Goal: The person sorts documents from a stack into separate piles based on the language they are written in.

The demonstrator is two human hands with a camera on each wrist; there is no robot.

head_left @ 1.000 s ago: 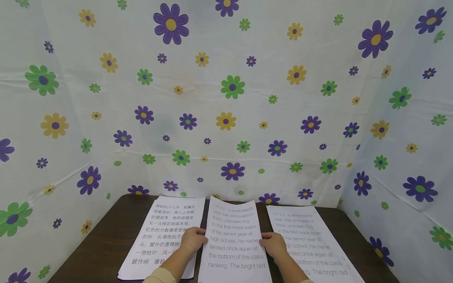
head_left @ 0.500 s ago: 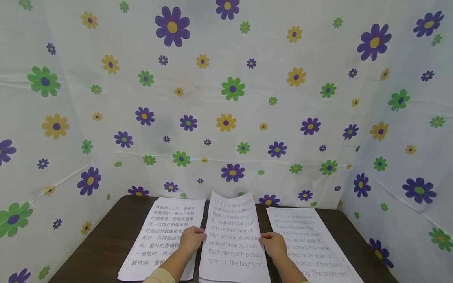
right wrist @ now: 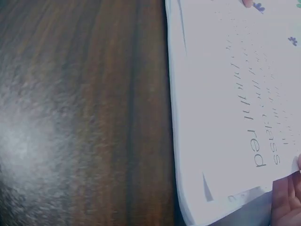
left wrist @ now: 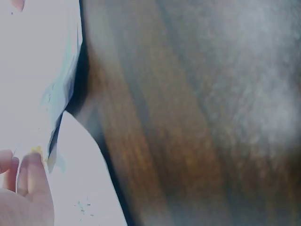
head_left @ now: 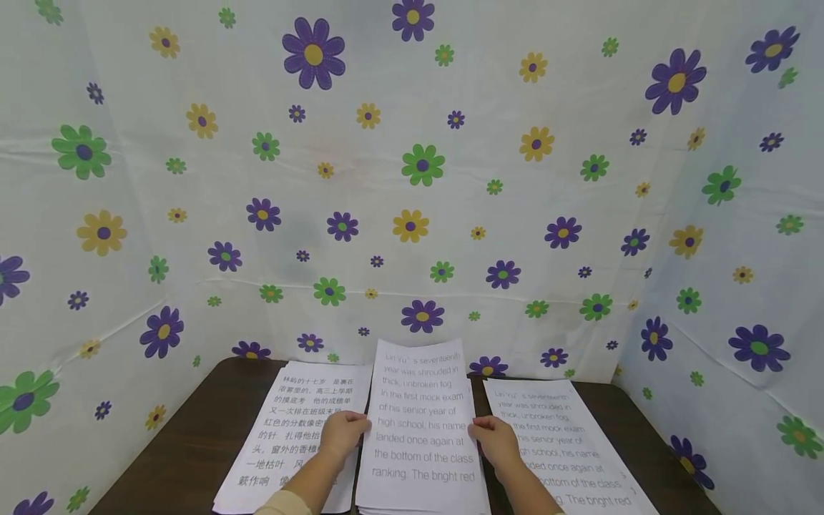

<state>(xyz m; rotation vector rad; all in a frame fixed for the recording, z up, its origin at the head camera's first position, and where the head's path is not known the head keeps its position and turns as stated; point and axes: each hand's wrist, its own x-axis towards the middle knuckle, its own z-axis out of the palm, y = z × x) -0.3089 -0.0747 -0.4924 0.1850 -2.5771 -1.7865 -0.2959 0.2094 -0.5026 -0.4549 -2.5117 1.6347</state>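
Both hands hold a printed sheet of paper [head_left: 418, 415] with large English text by its two long side edges. My left hand [head_left: 341, 438] pinches the left edge between thumb and fingers, and my right hand [head_left: 497, 442] pinches the right edge. The far end of the sheet stands raised against the backdrop. Beneath it lies a paper stack [head_left: 476, 404], mostly hidden, its edges showing at the right and front. In the left wrist view, the left hand [left wrist: 30, 190] has paper between thumb and fingers. In the right wrist view, the right hand [right wrist: 286, 200] is partly out of frame.
A stack of sheets with Chinese text [head_left: 270, 436] lies at the left, partly under the left forearm. Sheets with the same English text [head_left: 560, 429] lie at the right. All rest on a dark brown table [head_left: 174, 429], with a flowered cloth backdrop [head_left: 386, 186] around it.
The middle sheet's far end has risen and straightened out from a curved dip. More of the stack beneath shows at its right and front edges. Both hands have shifted slightly left, still holding on.
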